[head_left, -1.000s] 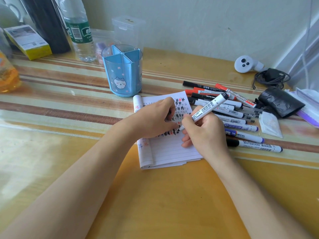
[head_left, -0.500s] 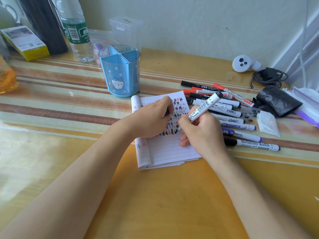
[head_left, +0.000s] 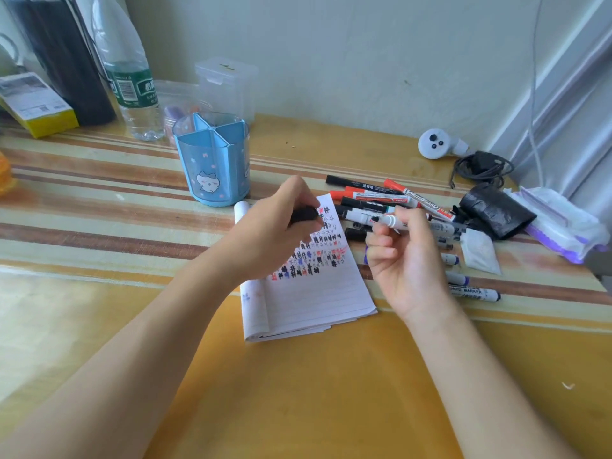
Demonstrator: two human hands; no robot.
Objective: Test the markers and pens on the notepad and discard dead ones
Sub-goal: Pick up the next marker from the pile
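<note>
A lined notepad lies in the middle of the table, its upper half filled with black, red and blue test marks. My left hand hovers over the pad's top and grips a black marker cap. My right hand is raised to the right of the pad and holds an uncapped white marker, its black tip pointing left toward the cap. A pile of several markers and pens lies behind and beside my right hand, with a whiteboard marker nearest the front.
A blue pen holder with a cat face stands behind the pad to the left. A water bottle, clear boxes and a yellow box line the back. A black bag, white wrappers, a charger cable sit at right.
My right hand has lifted the marker off the pad and turned it so the tip points left. My left hand rose from the pad with the cap, moving toward the tip.
</note>
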